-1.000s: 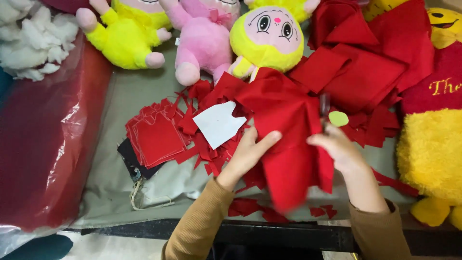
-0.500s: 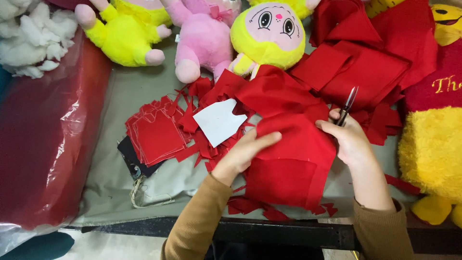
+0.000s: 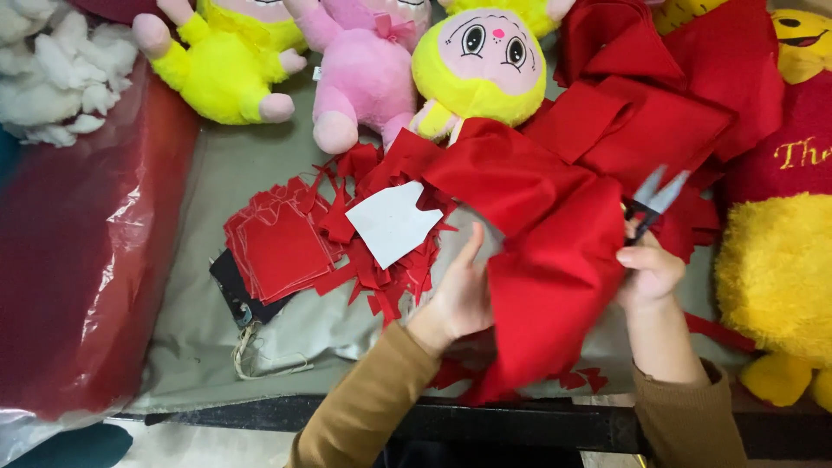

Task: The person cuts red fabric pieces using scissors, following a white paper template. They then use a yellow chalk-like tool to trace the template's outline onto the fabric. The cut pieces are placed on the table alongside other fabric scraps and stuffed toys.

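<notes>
Grey-clothed table (image 3: 260, 173) — dark front edge

A yellow plush doll with pink hands and feet (image 3: 221, 65) lies at the top left, and a pink plush doll (image 3: 364, 74) lies just beside it. Next comes a round-headed plush doll with a yellow hood and pink face (image 3: 485, 61). At the right edge stands a fuzzy yellow plush bear in a red shirt (image 3: 780, 260). White stuffing fluff (image 3: 56, 74) sits in the top left corner, above a roll of dark red material under clear plastic (image 3: 82, 260). The grey cloth-covered worktop (image 3: 251, 173) carries a stack of cut red felt pieces (image 3: 277, 247) — on a black piece — with a white paper pattern (image 3: 392, 224) and red scraps just beside it.
</notes>
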